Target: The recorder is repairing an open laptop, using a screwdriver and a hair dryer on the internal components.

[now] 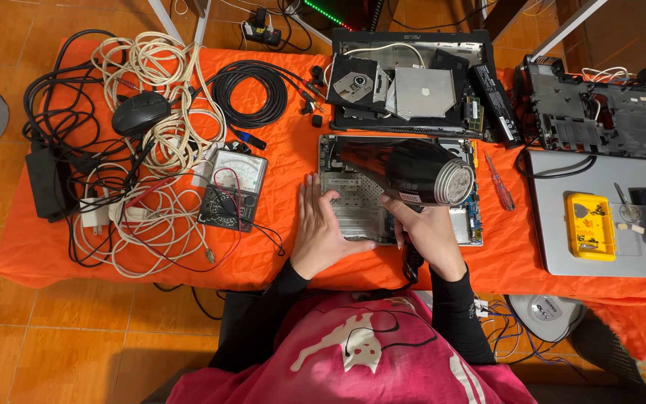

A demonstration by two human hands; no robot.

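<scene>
Here, seen from above, a person in a pink top with black sleeves works at a table under an orange cloth (278,150). Nearest the body, the right hand (428,232) is wrapped tightly around the handle of a black hair dryer (413,172), whose round silver end faces up toward the camera. The dryer hangs directly over an opened silver laptop base (353,198) with its inner metal frame and circuit board showing. Just left of that grip, the left hand (323,228) lies flat with fingers spread, pressing on the laptop base and holding nothing.

A little right of the dryer, a red-handled screwdriver (500,182) lies on the cloth. Further right, a closed grey laptop (600,262) carries a small yellow plastic parts box (590,226); what the box holds is too small to make out. Left of the flat hand sits an analogue multimeter (233,187) with red and black leads. Beyond it are tangled white cables (158,112), a black computer mouse (140,112) and a black power adapter (42,183).

Farther from the hands, past the dryer, a black laptop shell (413,75) lies open like a tray, holding an optical disc drive and a loose silver metal plate. To its left is a coiled black cable (248,93); to its right, another stripped black laptop chassis (600,112).
</scene>
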